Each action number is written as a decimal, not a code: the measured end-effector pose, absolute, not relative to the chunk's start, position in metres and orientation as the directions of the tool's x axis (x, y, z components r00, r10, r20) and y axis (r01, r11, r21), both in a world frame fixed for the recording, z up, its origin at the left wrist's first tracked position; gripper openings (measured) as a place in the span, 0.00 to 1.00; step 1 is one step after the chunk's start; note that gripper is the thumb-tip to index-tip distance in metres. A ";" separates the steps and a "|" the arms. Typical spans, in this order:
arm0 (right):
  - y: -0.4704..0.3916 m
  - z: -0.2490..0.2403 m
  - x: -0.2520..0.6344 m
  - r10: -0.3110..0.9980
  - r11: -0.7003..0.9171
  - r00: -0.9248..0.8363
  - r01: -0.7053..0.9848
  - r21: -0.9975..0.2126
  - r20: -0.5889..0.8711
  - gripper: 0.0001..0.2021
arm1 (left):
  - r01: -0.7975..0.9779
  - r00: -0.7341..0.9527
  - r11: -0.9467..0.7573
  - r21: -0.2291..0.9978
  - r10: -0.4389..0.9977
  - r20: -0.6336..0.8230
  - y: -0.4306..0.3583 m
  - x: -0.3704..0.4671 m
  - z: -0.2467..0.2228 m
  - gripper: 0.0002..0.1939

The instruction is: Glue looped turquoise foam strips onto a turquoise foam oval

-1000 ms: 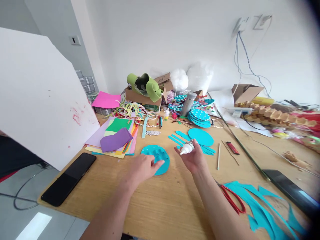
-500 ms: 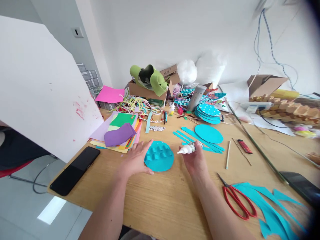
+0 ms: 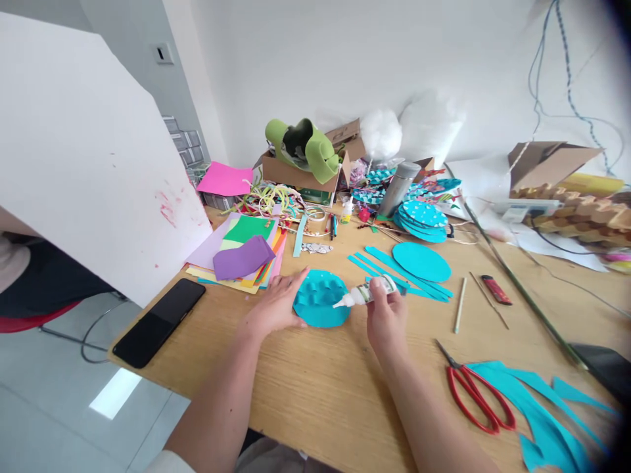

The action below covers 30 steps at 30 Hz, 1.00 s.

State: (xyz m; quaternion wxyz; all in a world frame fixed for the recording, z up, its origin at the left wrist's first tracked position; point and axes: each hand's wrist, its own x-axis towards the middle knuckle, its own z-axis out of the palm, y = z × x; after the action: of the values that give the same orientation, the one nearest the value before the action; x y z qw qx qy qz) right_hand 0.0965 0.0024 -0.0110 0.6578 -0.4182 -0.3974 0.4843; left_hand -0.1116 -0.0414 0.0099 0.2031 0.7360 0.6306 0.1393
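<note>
A round turquoise disc (image 3: 324, 316) lies on the table, with rows of raised, looped strips and small white dots across its upper part. My left hand (image 3: 280, 303) grips its left edge, fingers along the top left and thumb at the lower left. In my right hand (image 3: 388, 323) is a white glue bottle (image 3: 363, 293), tilted nearly flat. The bottle's nozzle points left over the right side of the disc, just below the looped strips; whether it touches cannot be made out. Cut turquoise strips (image 3: 394, 274) and a plain turquoise oval (image 3: 422, 261) lie beyond my right hand.
Red-handled scissors (image 3: 478, 394) and turquoise scraps (image 3: 537, 407) lie at the right front. A black phone (image 3: 160, 322) is at the left edge, near coloured sheets (image 3: 244, 257). A thin stick (image 3: 517, 276) crosses the right side. A grey flask (image 3: 399, 189) stands at the back.
My right hand has brought the glue bottle left, so its nozzle now reaches over the disc instead of beside it. My left hand stays at the disc's edge. The view has shifted slightly.
</note>
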 end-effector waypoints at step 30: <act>-0.009 0.010 0.066 0.901 0.368 0.120 0.298 -0.881 0.418 0.14 | 0.775 0.233 -0.192 0.602 0.972 0.010 -0.032 -0.116 -0.003 0.61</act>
State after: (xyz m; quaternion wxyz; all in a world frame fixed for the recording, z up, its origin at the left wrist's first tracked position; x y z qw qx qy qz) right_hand 0.0656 -0.0089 0.0104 0.5623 -0.4940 -0.6066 0.2679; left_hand -0.1161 -0.0324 -0.0035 0.2466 0.7456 0.5859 0.2002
